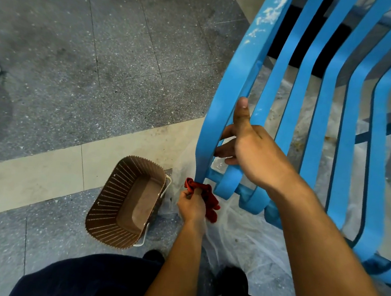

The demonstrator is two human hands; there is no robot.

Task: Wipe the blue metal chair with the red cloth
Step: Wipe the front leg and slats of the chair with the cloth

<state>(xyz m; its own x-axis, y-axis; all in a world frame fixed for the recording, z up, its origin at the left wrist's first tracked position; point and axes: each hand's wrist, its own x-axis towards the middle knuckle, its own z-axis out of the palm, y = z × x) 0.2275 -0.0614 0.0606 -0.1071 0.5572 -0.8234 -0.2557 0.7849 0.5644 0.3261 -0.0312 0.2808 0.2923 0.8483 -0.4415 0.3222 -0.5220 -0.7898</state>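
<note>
The left hand [191, 207] pinches the red cloth [209, 197] against the lower end of the blue metal chair [250, 57] outermost slat [213, 130], whose long axis rises past the gripping right hand [254, 154].

one view only, worn on the head, aimed forward and steeply down. wide-angle, so bent at the edges. nearest to the right hand [256, 154] on the blue chair [229, 91], farther from the left hand [192, 206] and the floor [79, 51] below. own legs [93, 279] at the bottom edge.
</note>
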